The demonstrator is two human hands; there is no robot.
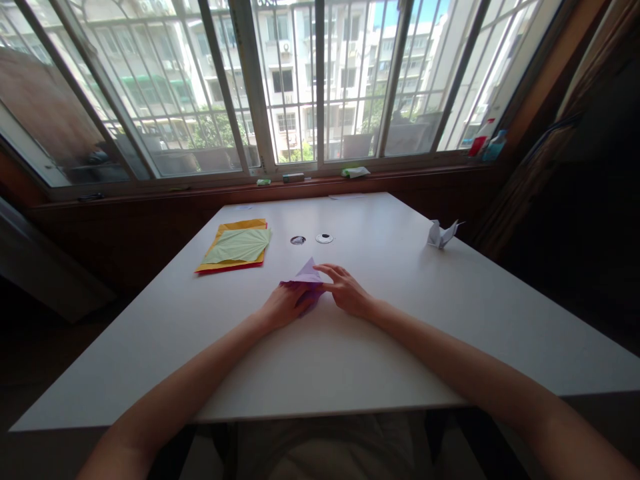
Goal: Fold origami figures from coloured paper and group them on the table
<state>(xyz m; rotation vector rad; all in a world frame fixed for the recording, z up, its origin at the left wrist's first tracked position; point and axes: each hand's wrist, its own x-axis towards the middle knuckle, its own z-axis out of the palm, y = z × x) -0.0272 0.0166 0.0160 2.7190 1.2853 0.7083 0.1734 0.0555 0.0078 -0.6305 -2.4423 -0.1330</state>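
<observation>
A partly folded sheet of purple origami paper [309, 272] is between my two hands near the middle of the white table. My left hand [286, 303] grips it from the lower left, its fingers partly hidden under a raised flap. On the right side, my right hand [347, 289] pinches the paper's edge between thumb and fingers. The flap's pale point stands up, while the darker purple layer [311, 303] shows below.
A stack of coloured paper, pale green sheet [237, 245] on top, lies at the left. A white folded paper crane [442, 234] stands at the right. Two round cable holes [325, 238] are beyond my hands. Small packets [355, 173] sit on the windowsill.
</observation>
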